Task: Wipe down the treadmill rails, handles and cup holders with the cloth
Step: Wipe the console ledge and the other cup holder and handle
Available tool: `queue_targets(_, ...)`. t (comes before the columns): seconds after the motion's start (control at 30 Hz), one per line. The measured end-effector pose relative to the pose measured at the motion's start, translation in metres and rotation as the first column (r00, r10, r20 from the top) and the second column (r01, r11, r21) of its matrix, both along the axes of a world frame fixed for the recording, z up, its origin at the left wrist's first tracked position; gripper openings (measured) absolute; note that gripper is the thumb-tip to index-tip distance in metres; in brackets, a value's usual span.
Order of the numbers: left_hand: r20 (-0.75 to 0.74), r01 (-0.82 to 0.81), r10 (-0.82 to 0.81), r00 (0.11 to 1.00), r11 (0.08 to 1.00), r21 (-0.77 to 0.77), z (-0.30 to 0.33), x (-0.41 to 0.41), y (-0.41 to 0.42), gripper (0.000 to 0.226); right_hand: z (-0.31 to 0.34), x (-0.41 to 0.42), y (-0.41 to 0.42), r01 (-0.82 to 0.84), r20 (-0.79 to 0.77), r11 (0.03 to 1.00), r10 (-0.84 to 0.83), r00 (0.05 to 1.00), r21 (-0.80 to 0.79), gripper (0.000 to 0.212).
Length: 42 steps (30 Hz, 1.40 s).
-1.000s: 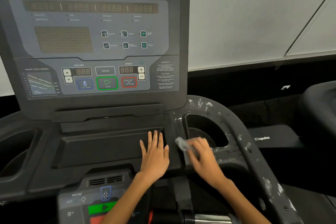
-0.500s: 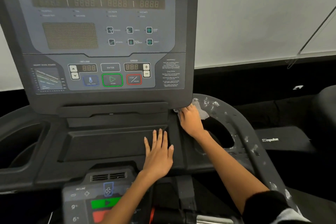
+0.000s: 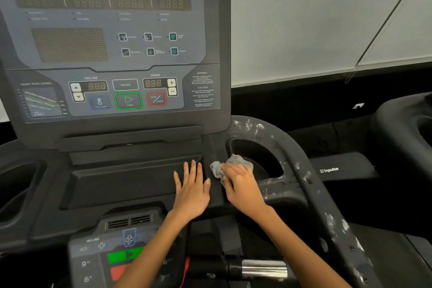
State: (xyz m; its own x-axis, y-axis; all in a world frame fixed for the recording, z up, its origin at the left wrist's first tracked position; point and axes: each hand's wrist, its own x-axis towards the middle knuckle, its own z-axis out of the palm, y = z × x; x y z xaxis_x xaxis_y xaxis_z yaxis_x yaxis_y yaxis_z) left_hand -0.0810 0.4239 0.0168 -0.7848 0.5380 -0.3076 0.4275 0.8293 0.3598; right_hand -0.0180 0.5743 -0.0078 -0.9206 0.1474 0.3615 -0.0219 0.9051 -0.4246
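Fingers of the right hand [image 3: 243,184] are curling over a grey cloth [image 3: 230,165] and pressing it against the inner lip of the right cup holder [image 3: 259,154]; whether the thumb is pinching the cloth underneath cannot be made out, as the hand is hiding it. Fingers of the left hand [image 3: 190,190] are lying straight and spread, holding nothing, palm resting flat on the black tray [image 3: 121,182] below the console [image 3: 112,49]. The cloth is sitting bunched, part of it poking out beyond the fingertips toward the holder's well.

Outward from the hands, the curved right rail [image 3: 304,170] is carrying pale flecks and smears along its length, most densely near the console and again toward the near end; it is probably still needing a wipe. The left cup holder [image 3: 21,184] is lying well apart at the frame edge.

Risk from here: the bunched cloth is offering little contact area, so it may skip over flecks or slip into the well. The braced left hand is lying near the lower control panel [image 3: 112,248], where a shift of weight could press a button.
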Motion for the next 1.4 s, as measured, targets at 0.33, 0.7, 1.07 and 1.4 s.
queue_targets(0.33,-0.11,0.033,-0.024,0.994,0.996,0.081,0.001,0.007,0.0,0.055,0.028,0.106,0.036,-0.087,0.209,0.986,0.115,0.971,-0.14,0.031)
queue_targets(0.7,-0.127,0.023,0.001,0.992,0.983,0.182,-0.001,0.01,0.01,0.066,-0.014,0.036,-0.024,0.101,0.179,0.995,-0.097,0.979,-0.016,0.049)
queue_targets(1.07,-0.251,0.225,-0.197,0.948,0.971,0.086,-0.004,0.025,0.035,0.052,-0.027,0.096,0.019,0.254,0.145,0.945,-0.286,0.947,0.204,0.049)
queue_targets(1.4,-0.278,0.14,-0.101,0.955,0.982,0.124,-0.009,0.029,0.044,0.05,0.009,0.095,0.09,0.438,0.021,0.893,-0.443,0.896,0.103,0.037)
